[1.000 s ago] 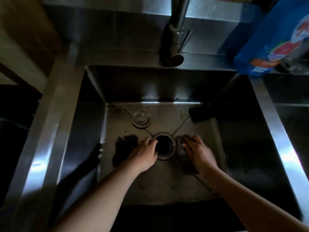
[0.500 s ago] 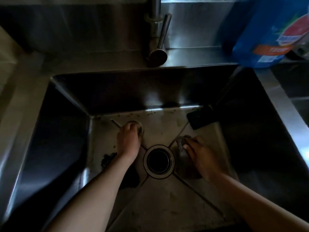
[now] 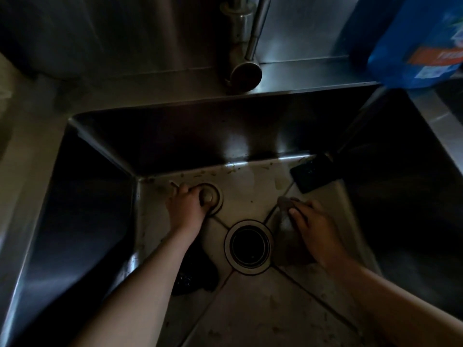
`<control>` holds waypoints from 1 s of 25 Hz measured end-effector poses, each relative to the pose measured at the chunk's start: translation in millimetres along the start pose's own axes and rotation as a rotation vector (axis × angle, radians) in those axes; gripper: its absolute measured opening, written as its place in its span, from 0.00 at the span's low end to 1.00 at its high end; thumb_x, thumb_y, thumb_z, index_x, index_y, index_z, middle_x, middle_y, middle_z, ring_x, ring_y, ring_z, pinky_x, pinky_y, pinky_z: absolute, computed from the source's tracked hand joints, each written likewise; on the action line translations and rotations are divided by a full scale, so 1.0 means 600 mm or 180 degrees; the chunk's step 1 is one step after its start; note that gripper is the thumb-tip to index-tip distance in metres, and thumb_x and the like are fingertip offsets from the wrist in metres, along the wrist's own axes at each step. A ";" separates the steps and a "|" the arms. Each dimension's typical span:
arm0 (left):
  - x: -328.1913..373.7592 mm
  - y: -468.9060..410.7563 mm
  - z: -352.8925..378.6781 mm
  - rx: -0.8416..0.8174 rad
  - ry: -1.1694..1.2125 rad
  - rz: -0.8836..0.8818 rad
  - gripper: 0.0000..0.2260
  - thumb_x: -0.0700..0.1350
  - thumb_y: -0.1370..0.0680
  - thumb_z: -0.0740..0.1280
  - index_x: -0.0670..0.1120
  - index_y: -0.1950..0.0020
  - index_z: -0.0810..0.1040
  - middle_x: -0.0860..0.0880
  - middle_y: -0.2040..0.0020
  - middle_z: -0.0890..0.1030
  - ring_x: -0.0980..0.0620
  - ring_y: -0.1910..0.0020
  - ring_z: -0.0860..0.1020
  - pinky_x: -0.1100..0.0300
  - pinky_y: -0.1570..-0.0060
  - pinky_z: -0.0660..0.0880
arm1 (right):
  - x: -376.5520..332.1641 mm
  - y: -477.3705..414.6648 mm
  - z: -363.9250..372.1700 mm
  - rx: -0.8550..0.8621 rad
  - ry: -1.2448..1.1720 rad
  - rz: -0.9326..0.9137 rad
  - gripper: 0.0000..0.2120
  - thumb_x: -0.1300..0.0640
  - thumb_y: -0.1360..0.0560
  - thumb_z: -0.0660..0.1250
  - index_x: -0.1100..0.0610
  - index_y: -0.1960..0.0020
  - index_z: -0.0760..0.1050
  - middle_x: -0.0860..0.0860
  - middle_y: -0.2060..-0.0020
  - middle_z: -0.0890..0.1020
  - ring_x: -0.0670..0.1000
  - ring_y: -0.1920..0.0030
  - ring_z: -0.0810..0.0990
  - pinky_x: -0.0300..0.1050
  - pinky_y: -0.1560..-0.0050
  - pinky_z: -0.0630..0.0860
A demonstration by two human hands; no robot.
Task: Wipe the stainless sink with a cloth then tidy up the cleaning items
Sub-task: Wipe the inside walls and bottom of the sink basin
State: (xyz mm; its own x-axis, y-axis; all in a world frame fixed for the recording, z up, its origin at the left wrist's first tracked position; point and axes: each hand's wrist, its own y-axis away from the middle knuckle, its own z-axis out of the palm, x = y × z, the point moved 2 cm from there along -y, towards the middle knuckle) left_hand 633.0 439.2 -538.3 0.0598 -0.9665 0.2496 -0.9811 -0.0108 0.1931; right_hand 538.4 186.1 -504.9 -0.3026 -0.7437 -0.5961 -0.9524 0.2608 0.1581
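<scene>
Both of my hands are down in the stainless sink (image 3: 250, 176), which is dim and speckled with grime. My left hand (image 3: 189, 205) curls its fingers round the round metal drain plug (image 3: 215, 196) lying on the sink floor left of centre. My right hand (image 3: 317, 226) rests on a grey cloth (image 3: 284, 214) pressed flat against the floor, right of the open drain hole (image 3: 248, 246). A dark scouring pad (image 3: 194, 274) lies partly hidden under my left forearm.
A dark sponge (image 3: 313, 172) sits in the sink's far right corner. The tap (image 3: 246, 38) stands on the back ledge above the basin. A blue detergent bag (image 3: 411, 43) stands at the back right on the ledge.
My left hand went from the drain hole's edge up to the drain plug and now grips it. My right hand stays on the cloth. The view came closer to the sink.
</scene>
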 end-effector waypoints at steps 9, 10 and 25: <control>0.008 0.017 -0.008 -0.0155 0.0511 0.0003 0.18 0.54 0.32 0.72 0.50 0.44 0.78 0.45 0.44 0.75 0.43 0.43 0.72 0.51 0.44 0.69 | 0.013 0.005 -0.033 0.0029 -0.0084 0.0120 0.13 0.58 0.22 0.60 0.61 0.40 0.76 0.60 0.47 0.76 0.58 0.48 0.76 0.36 0.49 0.63; 0.019 0.026 -0.012 -0.0175 0.0507 0.0107 0.19 0.54 0.32 0.72 0.50 0.44 0.78 0.45 0.45 0.75 0.43 0.43 0.72 0.52 0.44 0.69 | 0.014 0.009 -0.043 0.0020 -0.0079 0.0137 0.13 0.58 0.22 0.60 0.60 0.40 0.76 0.60 0.47 0.76 0.58 0.48 0.75 0.35 0.50 0.62; 0.112 0.127 0.043 -0.1160 -0.0410 0.1144 0.20 0.60 0.32 0.67 0.53 0.45 0.77 0.51 0.43 0.75 0.46 0.41 0.68 0.52 0.47 0.62 | 0.007 0.021 -0.086 -0.0001 0.0055 0.0166 0.14 0.57 0.21 0.59 0.61 0.41 0.76 0.59 0.46 0.74 0.58 0.48 0.74 0.37 0.49 0.62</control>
State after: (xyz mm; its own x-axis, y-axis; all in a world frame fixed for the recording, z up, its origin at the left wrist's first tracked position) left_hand 557.8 367.0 -531.3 -0.3143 -0.9168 0.2466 -0.8066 0.3948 0.4398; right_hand 523.0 154.4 -465.0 -0.3524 -0.7396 -0.5734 -0.9353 0.2992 0.1888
